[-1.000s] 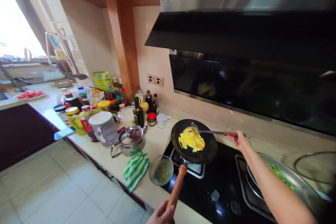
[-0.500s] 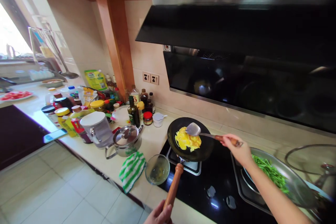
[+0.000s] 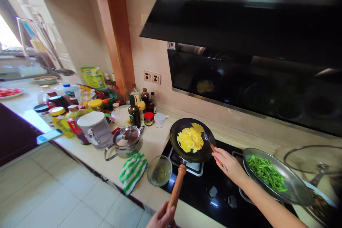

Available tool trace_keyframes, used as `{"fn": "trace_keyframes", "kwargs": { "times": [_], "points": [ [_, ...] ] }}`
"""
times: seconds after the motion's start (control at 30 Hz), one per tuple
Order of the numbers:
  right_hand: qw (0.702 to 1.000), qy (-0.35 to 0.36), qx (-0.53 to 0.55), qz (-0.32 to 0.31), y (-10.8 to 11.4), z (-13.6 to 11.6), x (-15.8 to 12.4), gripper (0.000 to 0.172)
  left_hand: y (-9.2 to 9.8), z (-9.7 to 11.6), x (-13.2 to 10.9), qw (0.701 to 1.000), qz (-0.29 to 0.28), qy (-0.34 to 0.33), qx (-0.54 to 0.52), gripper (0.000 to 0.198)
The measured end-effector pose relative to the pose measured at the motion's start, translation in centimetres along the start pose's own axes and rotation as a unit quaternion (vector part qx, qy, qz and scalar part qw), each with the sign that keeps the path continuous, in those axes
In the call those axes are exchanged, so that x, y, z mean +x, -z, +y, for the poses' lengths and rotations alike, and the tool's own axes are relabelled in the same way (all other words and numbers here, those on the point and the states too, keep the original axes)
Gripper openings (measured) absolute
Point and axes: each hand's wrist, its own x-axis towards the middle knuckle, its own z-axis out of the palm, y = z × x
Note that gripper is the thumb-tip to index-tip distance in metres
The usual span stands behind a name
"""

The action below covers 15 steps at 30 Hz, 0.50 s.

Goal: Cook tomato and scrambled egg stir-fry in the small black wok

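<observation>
My left hand (image 3: 163,216) is closed round the wooden handle of a black frying pan (image 3: 173,133) on the left burner. Yellow cooked egg (image 3: 190,140) lies in the pan. My right hand (image 3: 227,162) grips the wooden handle of a metal spatula (image 3: 197,127), whose blade is at the far side of the egg, inside the pan. Whether the blade touches the egg I cannot tell. A glass bowl (image 3: 159,171) with traces of yellow liquid stands left of the pan handle.
A second pan (image 3: 294,192) with green vegetables (image 3: 267,173) stands right, near a glass lid (image 3: 317,156). Left are a striped cloth (image 3: 133,174), a lidded pot (image 3: 128,142), a pitcher (image 3: 94,130) and several bottles and jars. The range hood (image 3: 213,19) hangs above.
My right hand has moved left and down towards me, and the spatula blade has turned from on top of the egg to its far edge. My left hand keeps its hold on the handle.
</observation>
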Motion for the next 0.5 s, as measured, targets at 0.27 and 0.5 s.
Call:
{"fn": "trace_keyframes", "kwargs": {
  "times": [0.27,0.5],
  "points": [
    [0.995,0.052,-0.058,-0.068,2.3,-1.9,-1.2,0.032,0.2,-0.8,0.3,0.999,-0.006,-0.017,0.046,0.087],
    [0.958,0.161,-0.152,-0.185,2.0,-4.4,-3.2,0.022,0.0,-1.1,0.0,1.0,-0.014,-0.003,0.021,0.081]
  ]
}}
